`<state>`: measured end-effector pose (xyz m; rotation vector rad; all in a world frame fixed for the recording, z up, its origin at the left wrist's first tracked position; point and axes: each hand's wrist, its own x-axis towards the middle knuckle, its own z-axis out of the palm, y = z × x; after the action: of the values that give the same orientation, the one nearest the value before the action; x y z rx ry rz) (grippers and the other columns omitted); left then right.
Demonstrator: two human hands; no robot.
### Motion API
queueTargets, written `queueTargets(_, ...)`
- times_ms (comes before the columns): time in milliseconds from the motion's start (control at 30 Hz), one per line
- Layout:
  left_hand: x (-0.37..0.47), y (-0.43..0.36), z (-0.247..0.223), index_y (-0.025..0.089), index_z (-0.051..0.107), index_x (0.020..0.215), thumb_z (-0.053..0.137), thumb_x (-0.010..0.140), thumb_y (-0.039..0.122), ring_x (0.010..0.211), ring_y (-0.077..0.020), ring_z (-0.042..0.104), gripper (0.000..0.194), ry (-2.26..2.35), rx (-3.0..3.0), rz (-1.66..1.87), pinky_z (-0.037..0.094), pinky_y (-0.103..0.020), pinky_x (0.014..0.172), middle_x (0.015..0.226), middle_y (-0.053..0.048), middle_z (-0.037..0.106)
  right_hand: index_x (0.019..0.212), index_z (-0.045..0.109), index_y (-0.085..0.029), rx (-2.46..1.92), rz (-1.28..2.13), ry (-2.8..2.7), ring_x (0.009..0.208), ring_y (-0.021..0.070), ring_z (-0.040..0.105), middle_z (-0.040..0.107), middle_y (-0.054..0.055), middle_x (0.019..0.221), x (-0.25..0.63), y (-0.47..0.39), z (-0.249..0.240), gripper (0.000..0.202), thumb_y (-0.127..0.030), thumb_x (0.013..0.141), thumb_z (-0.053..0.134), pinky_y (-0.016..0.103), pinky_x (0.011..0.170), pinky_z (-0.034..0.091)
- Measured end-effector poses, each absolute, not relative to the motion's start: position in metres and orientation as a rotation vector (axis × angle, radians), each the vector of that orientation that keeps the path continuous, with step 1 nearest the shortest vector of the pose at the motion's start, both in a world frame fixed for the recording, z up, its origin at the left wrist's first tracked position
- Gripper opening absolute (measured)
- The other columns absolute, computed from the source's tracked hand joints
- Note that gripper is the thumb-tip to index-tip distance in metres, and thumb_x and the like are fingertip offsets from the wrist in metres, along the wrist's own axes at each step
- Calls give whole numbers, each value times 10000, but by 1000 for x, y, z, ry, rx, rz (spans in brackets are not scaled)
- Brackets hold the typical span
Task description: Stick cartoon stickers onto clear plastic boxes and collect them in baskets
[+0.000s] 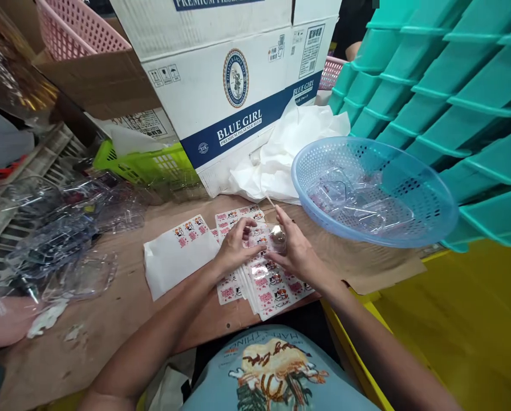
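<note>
Between my two hands is a small clear plastic piece (276, 241) with a shiny round spot, held above the sticker sheets (276, 294). My right hand (296, 248) grips its right side, and a thin stick-like thing shows at the index fingertip. My left hand (238, 245) is at the left side of the piece, thumb and fingers curled towards it. Pink, orange and black cartoon prints cover the stacked sheets. Left of the stack lies a mostly white sheet (178, 260) with a few stickers along its top edge.
A blue oval basket (375, 234) holding clear plastic pieces stands at the right, before stacked teal bins (447, 103). A white carton (195, 68) rises behind crumpled white paper (298, 137). Clear plastic cases (54, 240) and a green basket (153, 162) are at the left.
</note>
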<state>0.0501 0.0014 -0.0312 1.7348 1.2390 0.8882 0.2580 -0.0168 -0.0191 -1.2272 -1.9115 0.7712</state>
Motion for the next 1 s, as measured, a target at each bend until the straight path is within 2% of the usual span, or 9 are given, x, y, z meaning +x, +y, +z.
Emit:
queueTargets(100, 47, -8, -28, 209, 514, 1224, 836, 699, 310, 1086, -217, 610, 624, 1214, 1119, 1120, 483, -378, 964, 1198, -101, 627, 1566, 121, -269, -1266, 858, -1755, 1101, 298, 612, 618, 132, 1212, 251, -8, -25, 1055, -335, 746, 783, 470, 945, 511)
queueTargets(233, 49, -29, -19, 129, 612, 1120, 799, 760, 312, 976, -193, 688, 445, 891, 533, 1069, 509, -353, 962, 1069, -115, 713, 1561, 119, -282, -1209, 971, -1603, 974, 253, 640, 636, 97, 1112, 241, -2, -21, 1103, -387, 710, 813, 400, 843, 533)
queueTargets(333, 56, -40, -17, 135, 659, 1061, 779, 782, 241, 926, -171, 709, 321, 795, 352, 1171, 542, -322, 921, 999, -83, 749, 1553, 195, -270, -1181, 916, -1684, 994, 250, 620, 624, 95, 1107, 234, -1, -18, 1085, -372, 681, 832, 393, 864, 511)
queueTargets(433, 61, -44, -17, 125, 690, 981, 751, 811, 235, 877, -157, 719, 211, 766, 301, 1178, 560, -304, 883, 959, -72, 764, 1560, 178, -272, -1172, 967, -1719, 986, 247, 612, 627, 85, 1073, 229, 0, -19, 1100, -372, 683, 835, 393, 854, 508)
queueTargets(533, 60, -45, -15, 122, 705, 966, 753, 803, 217, 846, -167, 729, 195, 765, 362, 1211, 568, -327, 871, 933, -71, 772, 1553, 202, -277, -1184, 969, -1702, 999, 246, 590, 608, 92, 1118, 230, -5, -14, 1073, -383, 693, 835, 408, 877, 502)
queueTargets(600, 58, -46, -12, 126, 709, 981, 749, 803, 207, 906, -201, 735, 200, 772, 414, 1260, 564, -359, 897, 980, -84, 772, 1532, 254, -287, -1184, 984, -1647, 973, 230, 576, 587, 89, 1124, 234, -13, -4, 972, -397, 739, 804, 398, 865, 505)
queueTargets(767, 53, -54, -10, 146, 712, 1045, 758, 785, 162, 1057, -261, 706, 264, 781, 510, 1291, 541, -404, 961, 1086, -96, 757, 1423, 367, -269, -912, 1761, -1394, 677, 137, 549, 558, 2, 814, 249, -44, 19, 597, -442, 912, 623, 280, 624, 511)
queueTargets(867, 55, -58, -11, 178, 719, 1039, 784, 748, 130, 1001, -220, 721, 302, 800, 502, 1290, 561, -375, 922, 1050, -67, 769, 1386, 385, -247, -849, 2044, -1259, 602, 109, 535, 547, -15, 756, 253, -54, 17, 528, -436, 938, 592, 245, 556, 508)
queueTargets(1000, 57, -59, -12, 189, 735, 1010, 800, 731, 135, 975, -188, 718, 291, 846, 533, 1276, 570, -315, 869, 1032, -55, 773, 1381, 366, -256, -797, 2203, -1138, 528, 94, 488, 511, -40, 716, 251, -57, 8, 507, -425, 950, 572, 263, 487, 544)
